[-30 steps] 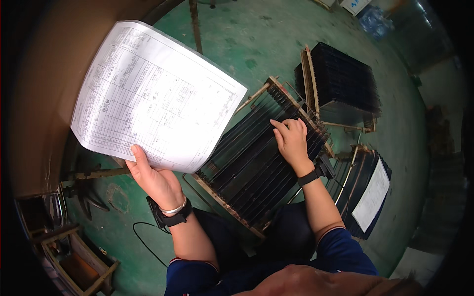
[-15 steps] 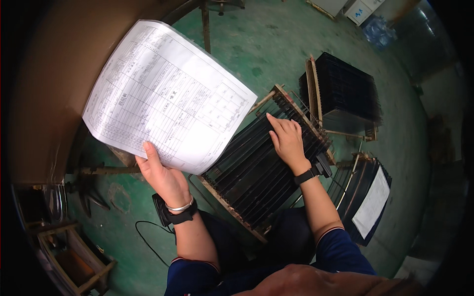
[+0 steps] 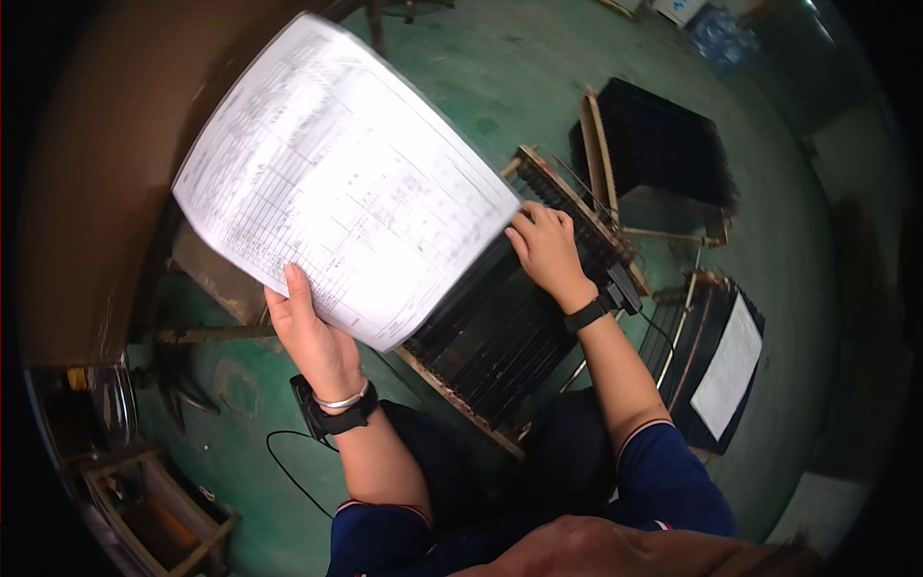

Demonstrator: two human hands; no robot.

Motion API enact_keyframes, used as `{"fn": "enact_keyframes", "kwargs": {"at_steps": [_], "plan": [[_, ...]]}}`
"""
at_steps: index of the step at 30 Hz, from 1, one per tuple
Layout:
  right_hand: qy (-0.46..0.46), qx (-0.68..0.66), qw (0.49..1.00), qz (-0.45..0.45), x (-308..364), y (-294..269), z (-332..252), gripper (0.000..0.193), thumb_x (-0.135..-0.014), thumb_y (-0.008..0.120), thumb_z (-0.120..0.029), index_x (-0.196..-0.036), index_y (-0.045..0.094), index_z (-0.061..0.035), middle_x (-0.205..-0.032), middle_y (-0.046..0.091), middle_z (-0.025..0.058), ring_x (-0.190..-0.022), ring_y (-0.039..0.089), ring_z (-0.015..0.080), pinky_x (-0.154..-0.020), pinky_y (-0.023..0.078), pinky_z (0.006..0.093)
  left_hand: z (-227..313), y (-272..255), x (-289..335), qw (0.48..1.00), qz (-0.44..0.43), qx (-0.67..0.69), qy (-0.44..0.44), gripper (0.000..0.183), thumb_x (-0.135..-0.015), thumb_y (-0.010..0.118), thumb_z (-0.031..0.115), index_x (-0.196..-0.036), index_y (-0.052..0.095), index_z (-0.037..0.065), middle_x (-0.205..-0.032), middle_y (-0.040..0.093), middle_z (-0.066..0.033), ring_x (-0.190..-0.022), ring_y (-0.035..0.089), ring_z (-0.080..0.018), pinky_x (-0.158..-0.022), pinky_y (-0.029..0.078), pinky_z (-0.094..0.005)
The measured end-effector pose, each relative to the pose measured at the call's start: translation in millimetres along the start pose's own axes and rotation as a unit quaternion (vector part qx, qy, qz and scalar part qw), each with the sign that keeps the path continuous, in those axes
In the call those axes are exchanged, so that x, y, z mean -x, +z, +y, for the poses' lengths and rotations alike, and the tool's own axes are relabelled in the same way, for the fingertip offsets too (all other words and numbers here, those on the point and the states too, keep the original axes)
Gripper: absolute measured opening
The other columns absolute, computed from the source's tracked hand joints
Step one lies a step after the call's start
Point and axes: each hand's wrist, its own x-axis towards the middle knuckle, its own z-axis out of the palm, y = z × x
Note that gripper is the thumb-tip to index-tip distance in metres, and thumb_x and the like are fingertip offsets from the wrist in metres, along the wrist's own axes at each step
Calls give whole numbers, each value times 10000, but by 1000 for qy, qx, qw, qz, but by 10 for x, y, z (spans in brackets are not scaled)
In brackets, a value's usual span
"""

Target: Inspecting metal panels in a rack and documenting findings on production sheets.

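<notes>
My left hand (image 3: 322, 341) grips a large white printed sheet (image 3: 336, 192) by its near edge. The thumb lies on the sheet's face and the other fingers go behind it. The sheet is held up at a tilt, with tables and fine lines on it. Below its right side is a rack of thin dark panels (image 3: 510, 332), partly covered by the sheet. Over the far right part of this rack is my right hand (image 3: 550, 252), open with bent fingers. Its fingertips meet the sheet's right corner; whether they touch it I cannot tell.
Another rack of dark panels (image 3: 663, 154) stands at the far right. Nearer on the right, more panels (image 3: 735, 385) carry a white paper (image 3: 728, 370). A brown surface (image 3: 96, 192) rises on the left. A wooden frame (image 3: 159, 510) sits at the lower left on the green floor.
The sheet has moved right, so its corner now reaches my right hand's fingertips. My right hand stays over the rack with its fingers slightly more bent. The whole view has shifted a little.
</notes>
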Motion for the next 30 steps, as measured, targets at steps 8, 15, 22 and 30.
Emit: {"fn": "enact_keyframes", "kwargs": {"at_steps": [8, 15, 22, 30], "plan": [[263, -149, 948, 103, 810, -782, 660, 263, -861, 520, -103, -1112, 569, -41, -986, 597, 152, -869, 601, 263, -747, 469, 313, -241, 54, 50, 976, -100, -107, -160, 293, -913, 508, 144, -1138, 489, -43, -1096, 581, -114, -951, 550, -139, -844, 422, -261], [417, -210, 882, -71, 1536, -770, 366, 464, -865, 555, -259, -1236, 461, 5, -765, 650, 125, -666, 646, 200, -599, 499, 290, -602, -12, 113, 785, -192, -587, 47, 359, -834, 570, 132, -1174, 490, 47, -965, 612, -205, -834, 608, -324, -728, 468, -371], [547, -401, 702, -214, 1433, -678, 118, 716, -822, 468, -149, -1378, 70, 60, -787, 637, 161, -567, 640, 201, -440, 508, 271, -645, 105, 156, 747, -195, -635, 25, 439, -803, 576, 61, -1226, 458, 53, -791, 603, -161, -713, 601, -321, -620, 458, -381], [554, -387, 706, -211, 1401, -435, 11, 797, -813, 472, -156, -1351, -62, 91, -815, 609, 266, -541, 645, 245, -437, 537, 302, -664, 50, 111, 755, -313, -576, -26, 379, -829, 525, 10, -1201, 457, -23, -785, 586, -187, -699, 581, -280, -645, 456, -344]]}}
